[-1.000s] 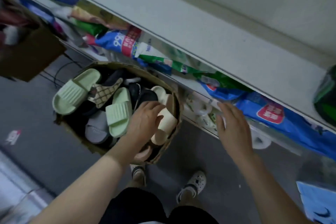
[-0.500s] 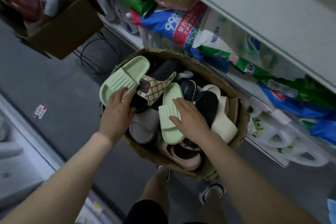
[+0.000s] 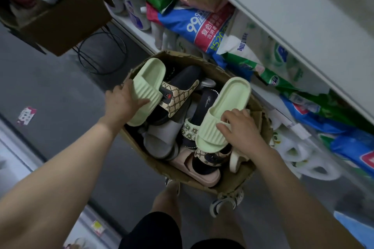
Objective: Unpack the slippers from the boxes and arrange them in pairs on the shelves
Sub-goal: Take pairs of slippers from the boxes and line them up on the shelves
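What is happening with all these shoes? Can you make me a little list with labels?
Place: beside a shelf
Box: cardboard, full of mixed slippers
Left hand: holds left green slipper
Right hand: holds right green slipper
Also in box: patterned slipper, grey slipper, pink slipper
On shelf: bags; no slippers seen there
Progress: matching green pair in hand, both over the box, not yet on the shelf
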Motion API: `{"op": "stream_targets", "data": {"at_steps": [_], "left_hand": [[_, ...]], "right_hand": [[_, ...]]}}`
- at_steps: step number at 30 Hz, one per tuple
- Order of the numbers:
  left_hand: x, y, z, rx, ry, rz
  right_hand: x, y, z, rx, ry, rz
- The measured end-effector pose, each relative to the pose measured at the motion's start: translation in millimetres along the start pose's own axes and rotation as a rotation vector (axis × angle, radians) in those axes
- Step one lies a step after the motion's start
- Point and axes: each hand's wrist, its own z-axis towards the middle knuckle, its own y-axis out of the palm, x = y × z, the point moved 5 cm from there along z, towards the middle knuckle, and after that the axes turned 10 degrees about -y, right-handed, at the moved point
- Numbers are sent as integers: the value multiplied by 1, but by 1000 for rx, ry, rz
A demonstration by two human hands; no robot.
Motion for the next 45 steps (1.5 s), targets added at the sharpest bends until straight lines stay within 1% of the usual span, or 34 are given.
{"op": "stream_targets", "data": {"at_steps": [2, 4, 6, 8, 10, 13, 17, 21, 26, 28, 33, 37, 40, 43, 45], "left_hand": [[0, -6, -3, -60, -62, -175], [5, -18, -12, -16, -49, -323], [14, -33, -25, 58, 3, -453], [27, -38, -40, 48, 60, -559], [41, -27, -54, -38, 97, -592], [54, 6, -70, -197, 67, -566], [57, 30, -79, -327, 42, -617], [68, 22, -90, -398, 42, -719], [106, 6, -111, -392, 123, -788], [133, 0, -124, -394, 165, -813], [227, -4, -167, -433, 356, -884], [313, 4, -210, -482, 504, -858], [376, 15, -236, -492, 573, -807], [432, 36, -252, -506, 607, -750], [467, 48, -260, -481, 621, -693]], "right_hand": [[14, 1, -1, -66, 32, 9], [23, 8, -2, -77, 65, 46], [26, 15, -4, -24, 134, 95], [23, 22, -6, 44, 216, 152], [17, 29, -9, 111, 312, 215], [9, 40, -16, 147, 446, 352], [10, 40, -25, 244, 505, 571], [21, 27, -44, 305, 554, 763], [48, -16, -83, 473, 498, 782], [61, -37, -104, 541, 497, 806], [111, -98, -173, 809, 499, 810], [167, -142, -235, 960, 540, 738], [219, -166, -267, 987, 629, 671], [274, -179, -284, 944, 711, 644], [307, -185, -287, 921, 728, 666]]}}
